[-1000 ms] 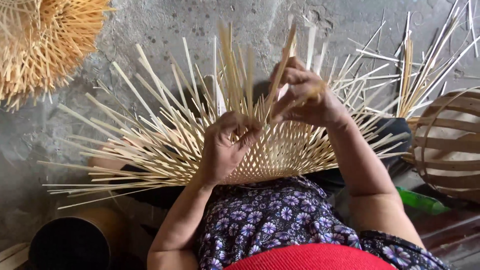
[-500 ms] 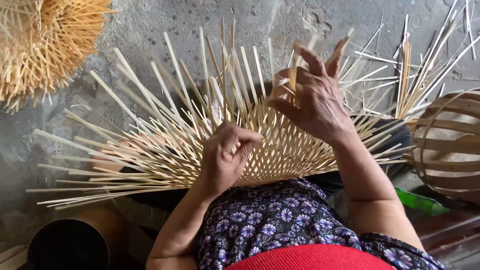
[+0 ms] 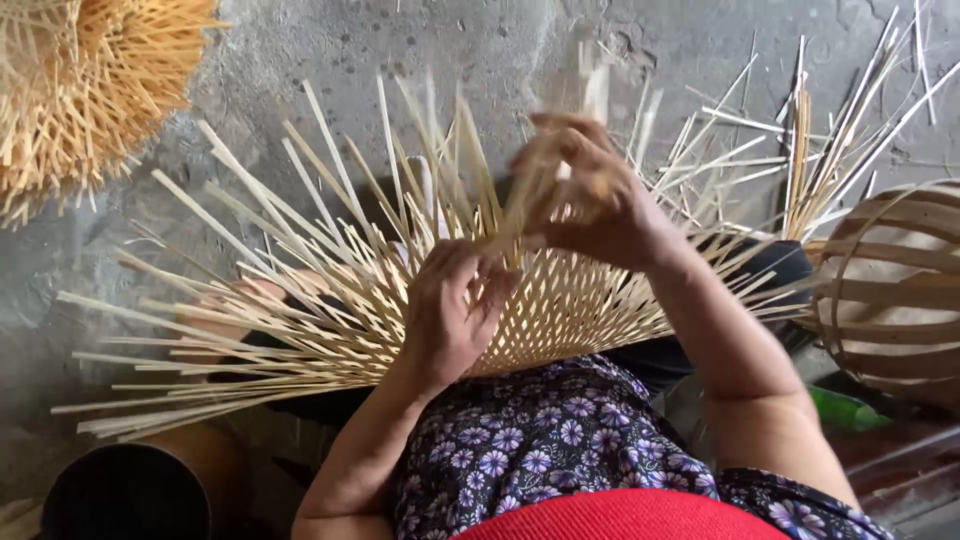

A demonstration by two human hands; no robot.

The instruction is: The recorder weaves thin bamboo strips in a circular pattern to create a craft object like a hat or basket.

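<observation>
Head view, the work: a half-woven bamboo basket (image 3: 560, 310) sits on the person's lap, woven part close to the body, loose strips fanning out left, up and right over the grey concrete floor (image 3: 330, 60).
Left hand: the left hand (image 3: 455, 310) rests on the weave near the middle, fingers curled and pinching a strip or two where the loose ends start.
Right hand: the right hand (image 3: 590, 195) is higher up, a bit blurry, fingers bunched around a few upright strips (image 3: 590, 90), so it's gripping them, not flat.
Hands together?: close, nearly touching, left just below right.
Left side stuff: another spiky bamboo piece (image 3: 90, 90) top left, and a dark round container (image 3: 125, 495) bottom left.
Right side stuff: a round bamboo hoop frame (image 3: 895, 290) at the right edge, loose strips (image 3: 830, 150) scattered behind it, something green (image 3: 850, 410) below.
Clothes: purple floral fabric (image 3: 540, 445) on the lap.
</observation>
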